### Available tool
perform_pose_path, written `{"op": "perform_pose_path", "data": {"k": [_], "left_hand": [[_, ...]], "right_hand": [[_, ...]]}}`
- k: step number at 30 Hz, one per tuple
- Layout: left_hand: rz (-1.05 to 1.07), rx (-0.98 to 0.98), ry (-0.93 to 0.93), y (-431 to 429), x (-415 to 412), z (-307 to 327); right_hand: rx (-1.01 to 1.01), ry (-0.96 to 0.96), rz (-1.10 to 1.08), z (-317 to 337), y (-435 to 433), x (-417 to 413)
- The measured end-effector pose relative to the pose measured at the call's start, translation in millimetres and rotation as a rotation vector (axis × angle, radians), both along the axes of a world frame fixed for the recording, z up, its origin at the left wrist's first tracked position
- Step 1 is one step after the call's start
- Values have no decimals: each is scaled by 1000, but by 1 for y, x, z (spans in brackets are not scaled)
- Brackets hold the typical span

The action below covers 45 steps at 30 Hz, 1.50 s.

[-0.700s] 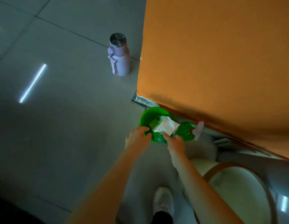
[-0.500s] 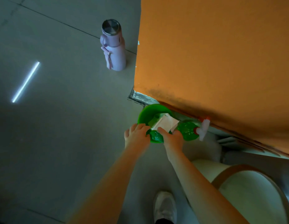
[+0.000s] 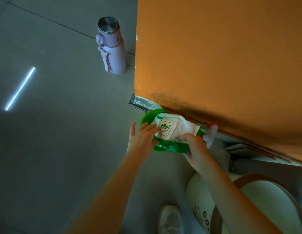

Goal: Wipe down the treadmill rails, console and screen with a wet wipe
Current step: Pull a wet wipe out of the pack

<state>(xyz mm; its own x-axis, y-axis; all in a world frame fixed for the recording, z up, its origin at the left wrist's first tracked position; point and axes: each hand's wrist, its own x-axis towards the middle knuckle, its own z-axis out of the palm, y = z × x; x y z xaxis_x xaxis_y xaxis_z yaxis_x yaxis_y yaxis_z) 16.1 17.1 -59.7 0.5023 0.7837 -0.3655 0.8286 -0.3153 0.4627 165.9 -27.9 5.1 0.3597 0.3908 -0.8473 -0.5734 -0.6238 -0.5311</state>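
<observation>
Grey tile floor point(image 3: 54, 132), shoe point(image 3: 170, 218) at bottom centre, white bin point(image 3: 265, 208) lower right beside the right forearm. Mid-frame: right hand point(image 3: 194, 144) curls round the wet wipe pack point(image 3: 173, 130) at its near right end; left hand point(image 3: 141, 139) lies flat-fingered on its left end. Pack sits over a green basin point(image 3: 146, 117) at the foot of the orange wall point(image 3: 222, 56). No wipe pulled, treadmill not in view, so all wiping looks undone. Wall and bin crowd the right; floor on the left is open up to the purple bottle point(image 3: 111, 48), upper centre.

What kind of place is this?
Indoors, likely a gym or utility corner, not certain: glossy tiled floor, orange wall corner, lilac water bottle standing on the floor. No treadmill in view; right hand grips a wet-wipe pack.
</observation>
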Motion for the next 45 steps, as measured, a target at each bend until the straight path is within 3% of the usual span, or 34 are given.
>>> {"op": "perform_pose_path", "data": {"k": [4,8,11,17,23,27,31,33,36,40,45], "left_hand": [[-41,40,-101,0,2,0],[-182,306,-150,3,3,-4],[-301,416,-166,5,4,-7],[-123,472,-312,14,6,6],[0,373,-217,23,12,29],[66,230,-162,28,16,35],[223,132,-193,35,20,36],[323,266,-143,35,21,35],[239,366,-87,29,22,31],[81,130,-167,13,21,21],[30,-17,-182,6,22,24]], "right_hand": [[95,15,0,32,1,6],[82,23,64,27,-4,11],[102,-39,-29,9,-7,19],[140,-27,47,-4,-13,30],[215,24,151,-18,-18,25],[43,-153,401,-11,-8,24],[56,-218,471,-15,-6,30],[37,-223,466,-20,-6,29],[-1,-228,395,-26,-7,29],[28,-193,316,-31,-9,30],[100,-161,293,-32,-9,33]]}}
